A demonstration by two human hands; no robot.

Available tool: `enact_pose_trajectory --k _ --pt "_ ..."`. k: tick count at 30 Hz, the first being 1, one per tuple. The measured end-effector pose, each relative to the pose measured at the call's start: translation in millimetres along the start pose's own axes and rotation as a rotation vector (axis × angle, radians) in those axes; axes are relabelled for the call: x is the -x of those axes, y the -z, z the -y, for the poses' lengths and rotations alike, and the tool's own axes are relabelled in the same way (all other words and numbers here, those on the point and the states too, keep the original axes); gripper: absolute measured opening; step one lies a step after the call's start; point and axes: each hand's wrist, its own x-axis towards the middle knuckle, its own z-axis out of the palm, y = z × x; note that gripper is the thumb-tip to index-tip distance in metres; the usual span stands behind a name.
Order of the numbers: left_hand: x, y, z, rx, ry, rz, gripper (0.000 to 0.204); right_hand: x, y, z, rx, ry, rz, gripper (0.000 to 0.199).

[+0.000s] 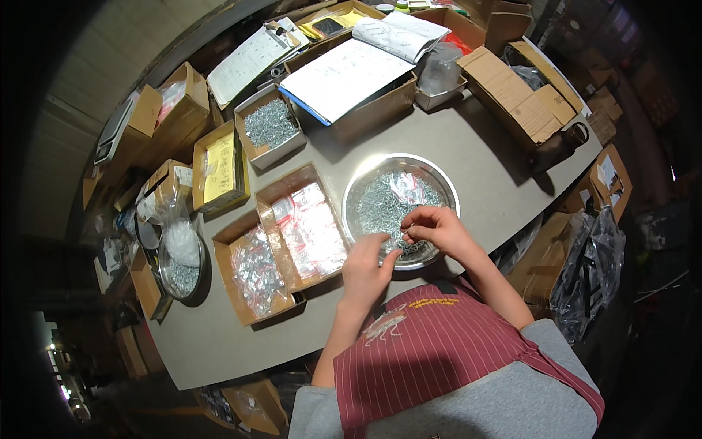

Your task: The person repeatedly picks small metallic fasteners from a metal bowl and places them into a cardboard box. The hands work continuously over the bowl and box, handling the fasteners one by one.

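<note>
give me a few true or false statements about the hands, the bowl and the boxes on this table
1. Both hands are at the near rim of the round metal bowl. True: the left hand and the right hand meet there.
2. The metal bowl is empty. False: it holds a heap of small silver screws.
3. The cardboard box just left of the bowl holds small clear bags. True.
4. The right hand holds a pen. False: its fingertips pinch something small, too small to tell, over the screws.
5. A smaller open box further back holds loose screws. True.
6. The person wears a plain blue apron. False: the apron is red with thin stripes.
</note>
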Motion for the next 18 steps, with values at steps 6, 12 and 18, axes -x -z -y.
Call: enact_pose_trajectory --k 6,12,18 --pt "0 -5 -2 0.005 -0.015 0.015 0.032 14 -25 33 0.543 0.277 -0.045 0.021" --pt "1 -8 1 0.027 -0.045 0.014 0.032 19 -30 37 0.625 0.345 -0.032 0.024" --pt "2 -9 3 0.041 -0.064 -0.004 0.032 22 -31 40 0.599 0.336 -0.019 0.026"
